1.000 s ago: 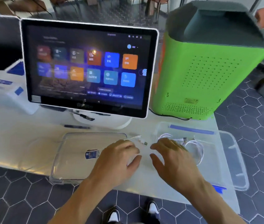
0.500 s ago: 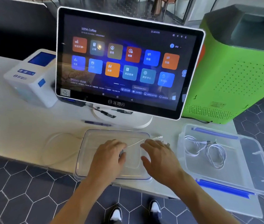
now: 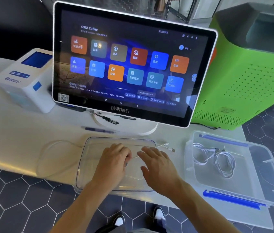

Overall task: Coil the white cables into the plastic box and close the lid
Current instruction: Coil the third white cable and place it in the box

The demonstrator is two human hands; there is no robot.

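We are at a white counter (image 3: 15,143) with the clear plastic lid (image 3: 99,182) lying flat in front of us and the plastic box (image 3: 267,165) open to the right, its blue clips showing along the near and far edges. One or more white cables, already coiled (image 3: 217,158), sit in the left half of the box. A second white cable (image 3: 55,145) is still loose: it sweeps out in a wide loop over the counter to the left of the lid, runs back across the lid's far part, and ends in connectors (image 3: 169,147) on the counter just beyond the lid's far right corner. Our left hand (image 3: 112,163) rests over the lid with its fingers curled, and a short run of the cable comes out from under them toward the right; it looks pinched there, though the contact itself is hidden. Our right hand (image 3: 158,165) hovers just beside it, fingers spread and holding nothing we can see. We judge that we are starting to gather this loose cable, with the lid not yet in use. The next move calls for drawing the long slack in from the left and winding it into loops small enough to fit beside the coil already in the box, then carrying it right. The thin cord is limp and may spring open or snag the lid's rim.
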